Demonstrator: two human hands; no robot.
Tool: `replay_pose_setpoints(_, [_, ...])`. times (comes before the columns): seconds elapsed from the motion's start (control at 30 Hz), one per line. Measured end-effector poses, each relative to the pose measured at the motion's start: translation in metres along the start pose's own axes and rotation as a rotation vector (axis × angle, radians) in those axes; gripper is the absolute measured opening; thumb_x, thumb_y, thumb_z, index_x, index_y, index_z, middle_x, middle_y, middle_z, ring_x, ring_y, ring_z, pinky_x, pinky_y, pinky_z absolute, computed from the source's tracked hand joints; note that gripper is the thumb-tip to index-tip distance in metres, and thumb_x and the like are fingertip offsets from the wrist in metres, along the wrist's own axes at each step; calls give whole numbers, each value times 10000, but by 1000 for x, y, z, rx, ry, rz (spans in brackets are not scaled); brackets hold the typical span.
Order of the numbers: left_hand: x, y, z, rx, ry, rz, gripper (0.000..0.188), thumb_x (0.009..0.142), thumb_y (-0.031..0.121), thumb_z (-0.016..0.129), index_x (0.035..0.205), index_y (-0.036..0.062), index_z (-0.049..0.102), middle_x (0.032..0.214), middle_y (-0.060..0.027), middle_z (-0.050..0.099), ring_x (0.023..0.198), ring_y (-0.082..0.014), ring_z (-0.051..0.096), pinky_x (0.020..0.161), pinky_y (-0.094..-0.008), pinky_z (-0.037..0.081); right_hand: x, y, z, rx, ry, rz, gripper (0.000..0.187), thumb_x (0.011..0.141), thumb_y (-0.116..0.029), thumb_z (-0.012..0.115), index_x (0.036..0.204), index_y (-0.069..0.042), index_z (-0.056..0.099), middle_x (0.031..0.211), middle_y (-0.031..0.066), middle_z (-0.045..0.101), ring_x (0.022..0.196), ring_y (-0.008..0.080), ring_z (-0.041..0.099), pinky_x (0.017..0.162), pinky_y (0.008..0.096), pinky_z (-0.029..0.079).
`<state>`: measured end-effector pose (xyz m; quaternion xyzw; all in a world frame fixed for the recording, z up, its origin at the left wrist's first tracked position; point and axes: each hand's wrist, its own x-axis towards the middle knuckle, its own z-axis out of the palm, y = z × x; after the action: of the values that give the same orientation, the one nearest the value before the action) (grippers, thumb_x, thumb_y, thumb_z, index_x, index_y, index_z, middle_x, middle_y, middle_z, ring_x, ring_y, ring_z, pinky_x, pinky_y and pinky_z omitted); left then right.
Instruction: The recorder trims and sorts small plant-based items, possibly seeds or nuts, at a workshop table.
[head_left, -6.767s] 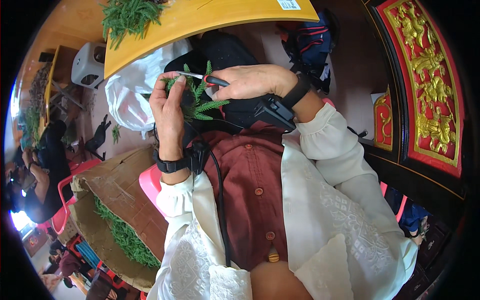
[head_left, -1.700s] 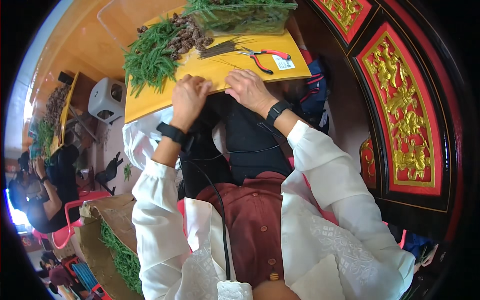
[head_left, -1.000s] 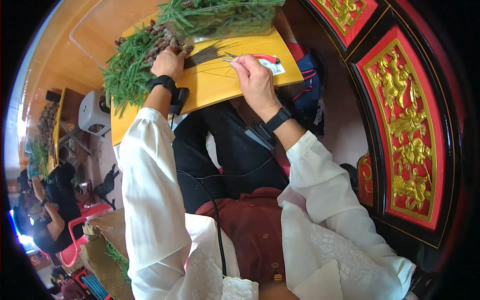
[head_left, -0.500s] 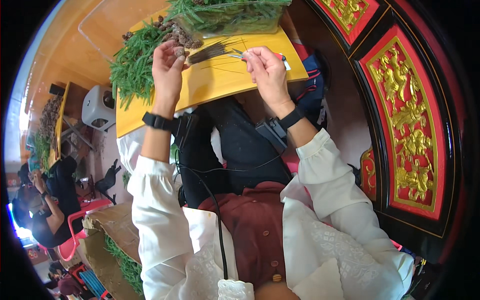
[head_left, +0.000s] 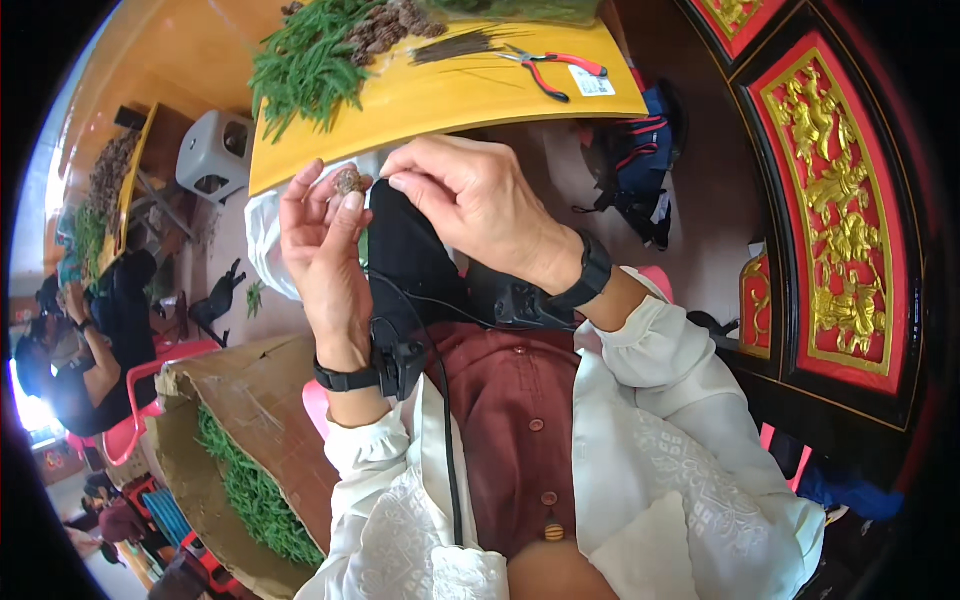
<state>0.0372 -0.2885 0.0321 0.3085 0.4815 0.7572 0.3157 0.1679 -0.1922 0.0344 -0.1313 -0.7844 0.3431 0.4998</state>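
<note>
Red-and-gold carved panelling [head_left: 845,225] in black frames stands to the right of the yellow table [head_left: 430,105], and a grey stool [head_left: 215,155] is on the floor just left of it. Between the table and the person's torso, both hands are raised over the lap, just short of the table's near edge. There the left hand [head_left: 325,235], palm turned up, grasps a small brown pine cone [head_left: 348,183] between thumb and fingers. Just to the cone's right, the right hand [head_left: 490,200] has its thumb and forefinger pinched together; I cannot tell whether anything thin is held between them. On the table's left part lies a heap of green sprigs [head_left: 305,65], with a cluster of pine cones [head_left: 390,30] beside it; dark thin wires [head_left: 455,47] lie further right, and red-handled pliers [head_left: 532,60] rest near a white label [head_left: 592,82] on the table's right side. Below the table's left end hangs or lies a white plastic bag [head_left: 263,235]. Nearer the person than the table, to the left, an open cardboard box [head_left: 270,390] holds more greenery [head_left: 255,490].
</note>
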Motion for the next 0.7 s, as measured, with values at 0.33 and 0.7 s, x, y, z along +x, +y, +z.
replay_pose_setpoints(0.33, [-31, 27, -94, -46, 170, -2, 430, 815, -33, 663, 1211, 22, 504, 1073, -87, 620, 959, -148, 607, 735, -224, 487, -15, -33, 106, -40, -116, -50, 97, 798, 7, 635, 892, -13, 624, 754, 127, 622, 648, 266, 619, 575, 317, 485])
replay_pose_setpoints(0.7, [-44, 29, -95, 13, 171, 2, 420, 801, -29, 679, 1187, 17, 521, 1055, -57, 597, 926, -114, 591, 714, -210, 478, -24, -43, 105, 3, -68, -21, 106, 792, 17, 630, 895, -6, 623, 749, 124, 618, 643, 246, 619, 571, 312, 485])
